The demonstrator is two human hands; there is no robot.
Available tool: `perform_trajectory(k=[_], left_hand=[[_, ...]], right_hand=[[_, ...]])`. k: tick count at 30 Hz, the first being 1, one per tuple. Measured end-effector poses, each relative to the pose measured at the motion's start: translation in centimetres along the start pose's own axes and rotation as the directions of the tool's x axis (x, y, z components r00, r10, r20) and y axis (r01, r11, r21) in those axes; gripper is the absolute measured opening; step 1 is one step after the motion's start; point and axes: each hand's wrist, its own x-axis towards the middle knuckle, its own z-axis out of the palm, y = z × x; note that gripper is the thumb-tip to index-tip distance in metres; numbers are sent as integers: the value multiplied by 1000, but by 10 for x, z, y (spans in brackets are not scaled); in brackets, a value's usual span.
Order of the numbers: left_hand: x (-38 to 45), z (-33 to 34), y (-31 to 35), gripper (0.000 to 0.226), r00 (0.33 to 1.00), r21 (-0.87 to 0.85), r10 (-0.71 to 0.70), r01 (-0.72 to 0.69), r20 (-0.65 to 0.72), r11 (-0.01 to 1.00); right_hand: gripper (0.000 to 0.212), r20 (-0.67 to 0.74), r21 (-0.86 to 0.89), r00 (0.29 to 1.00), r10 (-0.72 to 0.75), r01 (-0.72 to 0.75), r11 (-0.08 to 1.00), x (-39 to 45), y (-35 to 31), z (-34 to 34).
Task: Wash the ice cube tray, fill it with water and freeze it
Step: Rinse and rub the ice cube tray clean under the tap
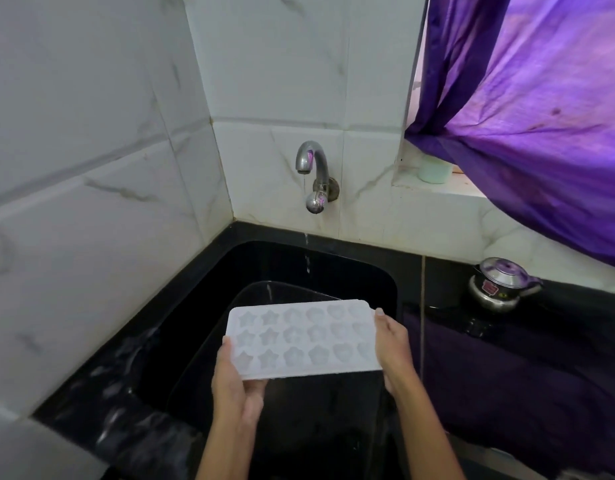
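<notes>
White marble-look tiles (91, 168) behind, black sink (333, 268) below. Left hand (235, 382) clamps ice cube tray (301, 337) at its left end, right hand (392, 344) curled on the right end; tray held between both, over the sink. Tap (313, 168) beyond, thin stream running. Steel pot (500, 284) right of right hand on desk (558, 306), under purple curtain (541, 116).
</notes>
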Motion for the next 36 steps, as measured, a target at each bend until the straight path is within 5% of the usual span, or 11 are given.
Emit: perform_trajectory(k=[10,17,20,23,30,36], left_hand=[[-45,-13,-32,69,965,-199,-51,105,259,974],[-55,-11,-46,62,990,-169,-37,60,135,984],[-57,-10,-49,58,996,-185,-23,38,81,982],[-57,-10,-50,57,998,-203,-23,33,52,979],[-53,-15,-48,55,1000,-234,-27,29,12,972],[-49,-19,-39,54,999,-253,-18,9,-34,967]], right_hand=[[43,-50,20,996,-80,81,997,-20,10,-36],[36,66,-222,987,-145,156,963,-22,4,-57],[33,65,-459,950,-306,301,836,-22,0,-61],[43,174,-684,868,-465,446,577,-19,-5,-60],[53,356,-882,831,-427,450,141,-17,-17,-48],[64,425,-865,823,-376,492,100,-18,-22,-32]])
